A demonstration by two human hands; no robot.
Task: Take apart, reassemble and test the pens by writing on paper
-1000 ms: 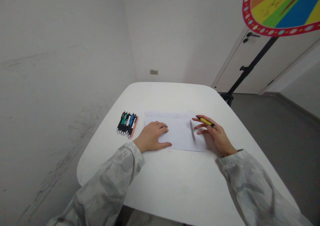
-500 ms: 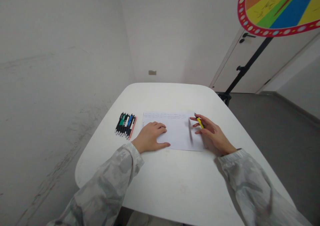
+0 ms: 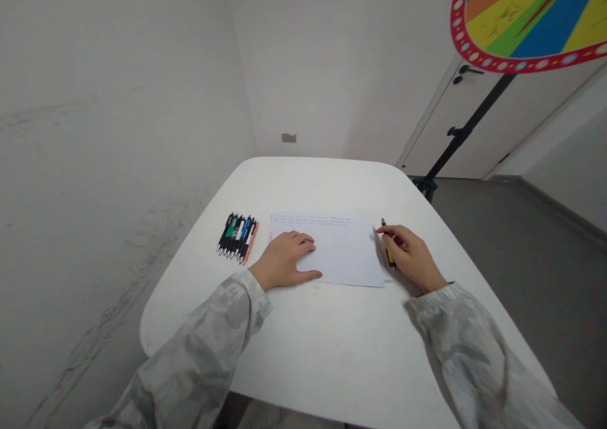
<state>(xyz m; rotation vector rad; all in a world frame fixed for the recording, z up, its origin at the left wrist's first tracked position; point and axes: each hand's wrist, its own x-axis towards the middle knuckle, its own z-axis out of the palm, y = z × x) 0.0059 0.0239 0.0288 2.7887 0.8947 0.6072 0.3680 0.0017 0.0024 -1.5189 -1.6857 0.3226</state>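
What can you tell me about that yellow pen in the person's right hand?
The yellow pen is slim, with a yellow barrel and a black end that sticks out past the fingers, pointing away from the person. The right hand is closed around it, hiding most of the barrel. It lies low and nearly flat over the white table, just beyond the right edge of the sheet of paper. Whether it touches the table cannot be told.

A white table (image 3: 303, 353) stood in a corner of pale walls (image 3: 118, 100). A grey floor (image 3: 535, 246) lay to the right, with a white door (image 3: 484, 126) and a colourful wheel (image 3: 531, 18) on a black stand (image 3: 455, 138).
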